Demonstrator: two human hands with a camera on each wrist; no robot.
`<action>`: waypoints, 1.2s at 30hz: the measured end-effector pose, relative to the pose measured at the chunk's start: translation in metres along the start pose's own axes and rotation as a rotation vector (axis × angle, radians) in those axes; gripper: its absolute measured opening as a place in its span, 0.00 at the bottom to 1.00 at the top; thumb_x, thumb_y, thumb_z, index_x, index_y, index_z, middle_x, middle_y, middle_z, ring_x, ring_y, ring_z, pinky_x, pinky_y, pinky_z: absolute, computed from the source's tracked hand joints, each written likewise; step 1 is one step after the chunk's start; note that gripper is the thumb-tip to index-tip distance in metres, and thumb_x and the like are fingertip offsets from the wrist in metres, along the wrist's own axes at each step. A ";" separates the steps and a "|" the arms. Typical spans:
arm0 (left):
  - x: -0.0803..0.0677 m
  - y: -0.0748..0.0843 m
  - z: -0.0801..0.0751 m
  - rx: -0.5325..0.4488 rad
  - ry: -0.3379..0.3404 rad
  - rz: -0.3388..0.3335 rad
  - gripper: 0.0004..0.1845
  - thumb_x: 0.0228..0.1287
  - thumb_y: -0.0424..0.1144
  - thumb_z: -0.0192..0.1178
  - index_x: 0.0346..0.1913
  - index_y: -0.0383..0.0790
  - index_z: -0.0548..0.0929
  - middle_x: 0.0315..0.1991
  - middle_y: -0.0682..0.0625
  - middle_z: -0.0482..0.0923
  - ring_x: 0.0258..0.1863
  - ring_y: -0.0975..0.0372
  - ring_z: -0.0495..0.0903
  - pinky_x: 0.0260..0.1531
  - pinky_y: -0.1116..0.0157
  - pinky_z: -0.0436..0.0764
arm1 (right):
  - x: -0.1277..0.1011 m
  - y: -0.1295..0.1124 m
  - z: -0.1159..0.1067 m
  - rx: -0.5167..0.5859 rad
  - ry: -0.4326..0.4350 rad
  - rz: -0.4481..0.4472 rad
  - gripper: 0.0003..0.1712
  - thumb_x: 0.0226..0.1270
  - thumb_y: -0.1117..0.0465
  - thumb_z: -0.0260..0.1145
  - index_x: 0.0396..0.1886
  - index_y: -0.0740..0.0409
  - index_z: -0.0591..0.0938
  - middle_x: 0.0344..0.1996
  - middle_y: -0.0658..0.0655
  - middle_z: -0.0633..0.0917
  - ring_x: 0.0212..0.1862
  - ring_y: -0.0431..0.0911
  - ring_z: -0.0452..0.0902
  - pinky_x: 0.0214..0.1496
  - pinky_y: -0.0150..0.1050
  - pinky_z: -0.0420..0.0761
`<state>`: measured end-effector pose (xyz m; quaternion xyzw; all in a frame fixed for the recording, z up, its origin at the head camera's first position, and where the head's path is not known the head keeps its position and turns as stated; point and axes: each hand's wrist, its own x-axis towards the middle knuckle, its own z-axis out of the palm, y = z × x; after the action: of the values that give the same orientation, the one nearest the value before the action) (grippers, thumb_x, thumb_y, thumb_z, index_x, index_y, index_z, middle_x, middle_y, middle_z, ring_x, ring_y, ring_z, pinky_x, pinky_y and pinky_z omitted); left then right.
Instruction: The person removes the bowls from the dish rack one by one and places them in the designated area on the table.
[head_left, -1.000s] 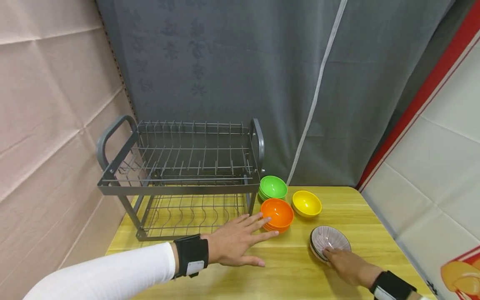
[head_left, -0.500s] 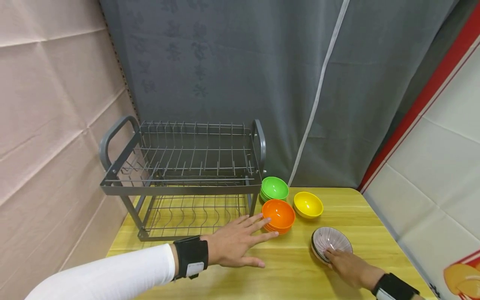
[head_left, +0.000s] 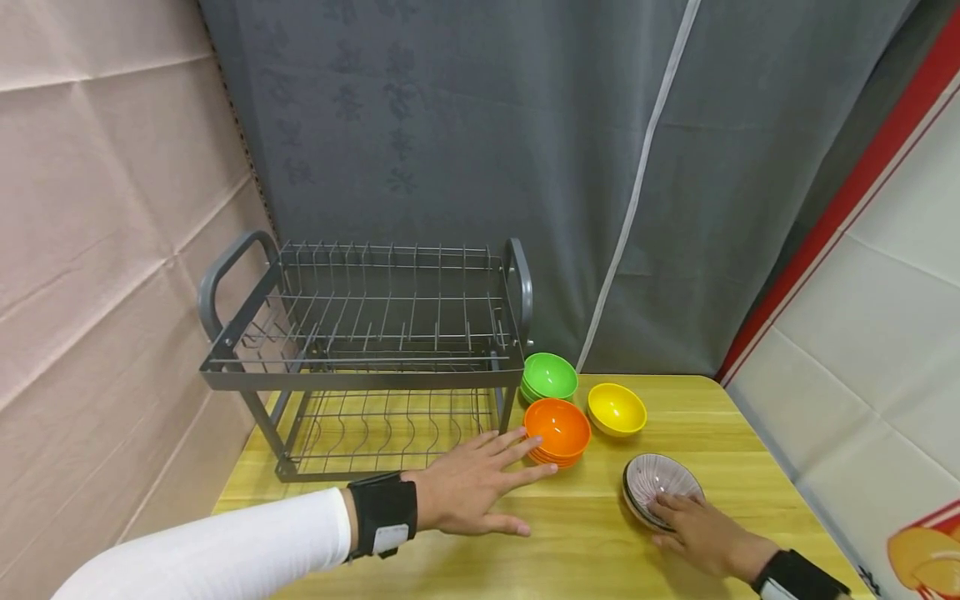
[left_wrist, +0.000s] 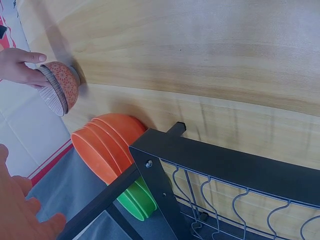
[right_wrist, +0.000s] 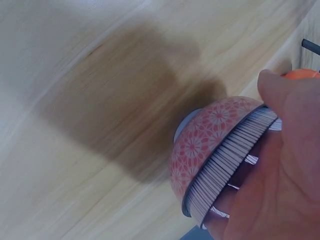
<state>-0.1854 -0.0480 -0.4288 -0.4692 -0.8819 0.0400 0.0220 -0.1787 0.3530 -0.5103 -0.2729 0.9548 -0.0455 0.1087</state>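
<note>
right hand point(head_left: 697, 533) gripping patterned bowl point(head_left: 654, 485), left hand point(head_left: 468, 487) flat on table point(head_left: 585, 550)

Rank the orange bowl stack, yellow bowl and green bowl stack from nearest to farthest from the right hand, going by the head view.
From the right hand, which grips the patterned bowl:
1. Yellow bowl, just beyond the patterned bowl.
2. Orange bowl stack, to the left, by the left hand's fingertips; close to the yellow bowl in rank.
3. Green bowl stack, at the back beside the rack.

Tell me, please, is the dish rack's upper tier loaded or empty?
Empty: the head view shows only bare wires across the dish rack upper tier, and the lower tier also shows bare wire.
</note>
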 end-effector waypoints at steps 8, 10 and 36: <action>0.000 -0.002 0.001 -0.005 -0.001 -0.003 0.41 0.71 0.74 0.35 0.82 0.65 0.45 0.83 0.47 0.46 0.82 0.51 0.49 0.78 0.49 0.62 | 0.001 -0.001 -0.016 0.058 -0.018 0.040 0.35 0.72 0.42 0.62 0.62 0.69 0.79 0.63 0.76 0.77 0.65 0.73 0.72 0.62 0.76 0.67; 0.000 -0.002 0.002 -0.009 -0.003 -0.005 0.41 0.71 0.74 0.35 0.82 0.66 0.45 0.83 0.47 0.45 0.83 0.52 0.49 0.78 0.49 0.62 | 0.002 -0.004 -0.022 0.078 -0.013 0.048 0.36 0.72 0.41 0.61 0.63 0.68 0.79 0.64 0.76 0.76 0.66 0.73 0.71 0.63 0.76 0.66; -0.018 -0.009 0.007 -0.057 0.010 -0.061 0.41 0.72 0.74 0.37 0.82 0.64 0.46 0.84 0.47 0.42 0.82 0.50 0.50 0.76 0.44 0.63 | 0.028 -0.075 -0.070 -0.019 0.296 -0.095 0.43 0.69 0.33 0.61 0.79 0.40 0.64 0.77 0.58 0.67 0.75 0.65 0.63 0.70 0.74 0.60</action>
<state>-0.1834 -0.0683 -0.4350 -0.4426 -0.8965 0.0119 0.0143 -0.1797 0.2766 -0.4368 -0.3089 0.9468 -0.0813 -0.0381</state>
